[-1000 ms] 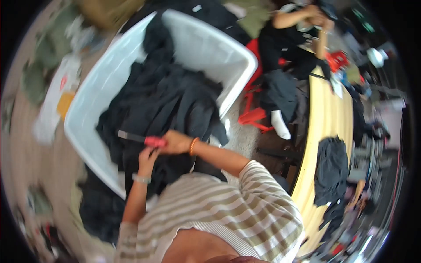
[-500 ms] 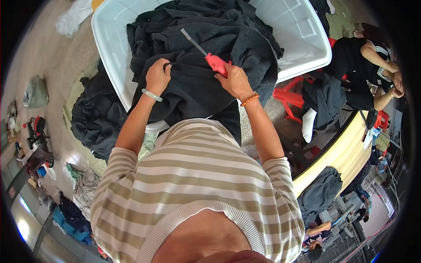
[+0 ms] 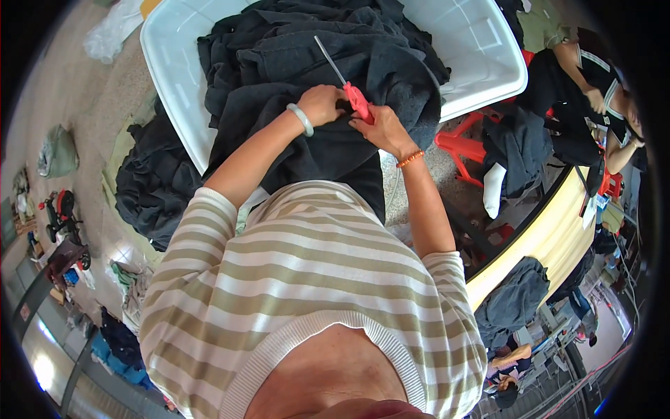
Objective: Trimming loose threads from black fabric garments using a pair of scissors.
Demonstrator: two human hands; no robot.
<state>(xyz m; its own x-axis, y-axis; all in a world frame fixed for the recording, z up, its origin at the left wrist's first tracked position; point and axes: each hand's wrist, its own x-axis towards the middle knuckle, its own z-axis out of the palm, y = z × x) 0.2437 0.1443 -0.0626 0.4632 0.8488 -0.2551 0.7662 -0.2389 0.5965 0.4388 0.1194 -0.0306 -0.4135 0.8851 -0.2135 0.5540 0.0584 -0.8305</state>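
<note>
While right hand [image 3: 384, 130] holds red tool [image 3: 358, 102], dark cloth [image 3: 276, 77] over tub rim [image 3: 488, 103]

Bright overall, w/ 1 strong glare spot [image 3: 43, 372] lower L. Ctr. sharp; fisheye bends table [image 3: 558, 223] at R, corners black.

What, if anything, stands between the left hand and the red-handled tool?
Apparently only black cloth shows at the narrow gap between the left hand and the red-handled tool in the right hand; whether it is pinched up there or lies beneath, I cannot tell.
</note>
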